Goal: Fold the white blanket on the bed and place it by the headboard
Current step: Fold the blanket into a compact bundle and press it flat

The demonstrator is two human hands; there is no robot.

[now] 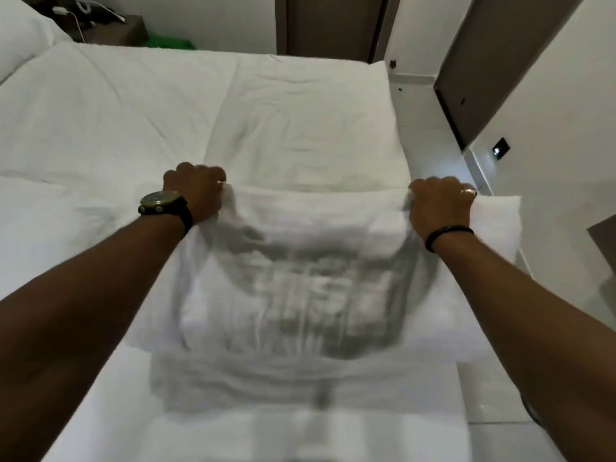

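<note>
The white blanket (pixel 300 138) lies in a long strip on the right side of the bed (pixel 100 121), running away from me. Its near part is lifted and blurred, and my shadow falls across it. My left hand (pixel 196 191), with a dark watch on the wrist, is shut on the left corner of the raised edge. My right hand (pixel 440 203), wearing a ring and a black wristband, is shut on the right corner. Both hands hold the edge up about level, above the flat part of the blanket.
A white pillow (pixel 20 38) lies at the far left of the bed. A brown nightstand (pixel 110 26) with white cables stands behind it, next to something green on the floor. Right of the bed are a pale floor (pixel 433 135) and dark door panels.
</note>
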